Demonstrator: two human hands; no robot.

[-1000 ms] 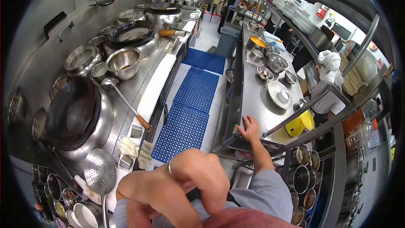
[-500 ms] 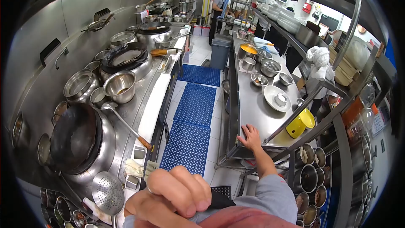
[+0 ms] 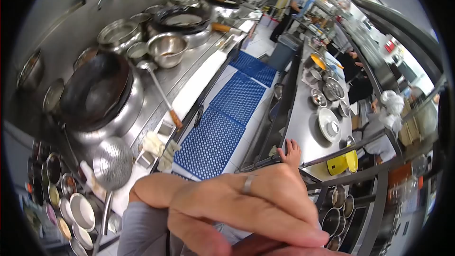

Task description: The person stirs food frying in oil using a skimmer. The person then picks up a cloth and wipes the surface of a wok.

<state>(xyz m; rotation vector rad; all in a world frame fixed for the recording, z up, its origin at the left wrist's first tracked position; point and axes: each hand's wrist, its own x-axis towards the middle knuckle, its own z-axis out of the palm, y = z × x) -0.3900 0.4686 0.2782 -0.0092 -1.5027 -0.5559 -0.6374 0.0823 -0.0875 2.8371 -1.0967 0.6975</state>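
My left hand [image 3: 246,199], with a ring on one finger, fills the lower foreground close to the camera. Its fingers are bent but apart from the thumb, and no object shows in them. My right hand [image 3: 291,154] rests on the near left edge of the steel worktable [image 3: 303,116], fingers spread and holding nothing. Near it on the table are a white plate [image 3: 324,130] and a yellow container [image 3: 337,164]. Left of my left hand lies a perforated skimmer [image 3: 113,163], with folded cloths [image 3: 153,143] beside it.
A dark wok [image 3: 97,92] sits on the range at left. A ladle [image 3: 163,96] and a steel bowl [image 3: 167,50] are beyond it. Blue mats [image 3: 208,142] line the aisle, with a grey bin [image 3: 286,52] at its end. A person [image 3: 297,7] stands far back.
The view has tilted and turned leftward. My left hand has moved right and come closer, its fingers less curled. My right hand stays on the table edge, its forearm now hidden.
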